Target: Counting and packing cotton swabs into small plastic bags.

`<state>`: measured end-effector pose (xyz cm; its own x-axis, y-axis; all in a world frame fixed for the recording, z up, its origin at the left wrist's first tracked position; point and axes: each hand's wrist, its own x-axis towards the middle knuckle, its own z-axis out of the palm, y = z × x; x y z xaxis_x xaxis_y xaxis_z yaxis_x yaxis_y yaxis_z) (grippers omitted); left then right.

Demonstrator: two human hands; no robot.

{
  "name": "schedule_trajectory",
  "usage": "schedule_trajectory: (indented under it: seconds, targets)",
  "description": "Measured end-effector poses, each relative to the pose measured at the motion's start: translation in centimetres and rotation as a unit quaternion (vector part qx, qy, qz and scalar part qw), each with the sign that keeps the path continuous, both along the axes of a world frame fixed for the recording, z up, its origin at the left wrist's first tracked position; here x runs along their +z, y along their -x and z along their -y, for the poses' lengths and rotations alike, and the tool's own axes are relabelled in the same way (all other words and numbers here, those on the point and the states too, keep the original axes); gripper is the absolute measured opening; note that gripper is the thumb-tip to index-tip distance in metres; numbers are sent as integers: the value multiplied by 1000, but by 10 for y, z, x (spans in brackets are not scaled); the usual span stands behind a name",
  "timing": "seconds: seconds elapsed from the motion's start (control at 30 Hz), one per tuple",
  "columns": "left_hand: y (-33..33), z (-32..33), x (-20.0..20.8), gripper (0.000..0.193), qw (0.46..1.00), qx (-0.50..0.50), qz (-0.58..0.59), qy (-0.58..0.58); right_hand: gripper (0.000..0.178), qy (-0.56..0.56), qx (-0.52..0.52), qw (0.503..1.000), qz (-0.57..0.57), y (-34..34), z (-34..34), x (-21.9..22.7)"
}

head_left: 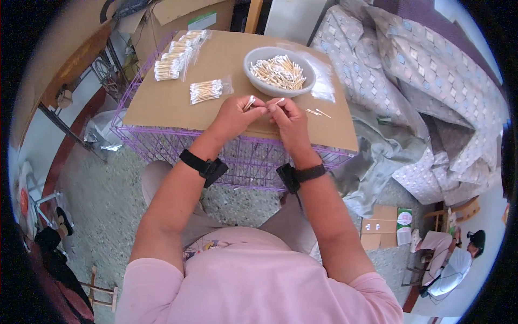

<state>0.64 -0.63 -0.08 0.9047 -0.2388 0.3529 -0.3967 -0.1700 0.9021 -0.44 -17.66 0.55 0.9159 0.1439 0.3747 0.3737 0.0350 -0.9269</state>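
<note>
Grey bowl (258, 58) holds loose cotton swabs (278, 72); both hands pinch some.

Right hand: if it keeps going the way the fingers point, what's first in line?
The right hand points up and slightly left, toward the grey bowl of cotton swabs. Its near rim would likely be met first, though the hand's height above the cardboard top is unclear.

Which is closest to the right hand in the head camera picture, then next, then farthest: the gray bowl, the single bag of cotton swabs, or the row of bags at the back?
From the right hand:
1. The gray bowl of cotton swabs, just beyond the hand.
2. The single bag, off to the left on the cardboard.
3. The row of bags, at the far left corner.
</note>
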Motion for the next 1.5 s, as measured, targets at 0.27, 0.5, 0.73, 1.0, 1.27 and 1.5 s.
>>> schedule_trajectory:
  seconds: [0.27, 0.5, 0.73, 1.0, 1.27, 1.5]
  targets:
    - [9, -5, 14, 15, 977, -8, -125, 170, 12, 111, 6, 994, 6, -1, 0, -5]
    - [3, -7, 3, 16, 975, -33, -123, 185, 11, 157, -23, 983, 93, 0, -4, -2]
    - [5, -5, 6, 15, 974, -24, -153, 166, 13, 188, -33, 981, 33, 0, -2, -1]
    - [2, -8, 4, 14, 955, -34, -173, 237, 11, 155, -29, 981, 112, -1, -3, -2]
    - [2, -7, 0, 13, 963, -31, -166, 210, 10, 131, -42, 989, 57, 1, -3, -1]
    - [4, -8, -1, 12, 957, -30, -157, 240, 11, 145, -51, 981, 117, 1, -4, -1]
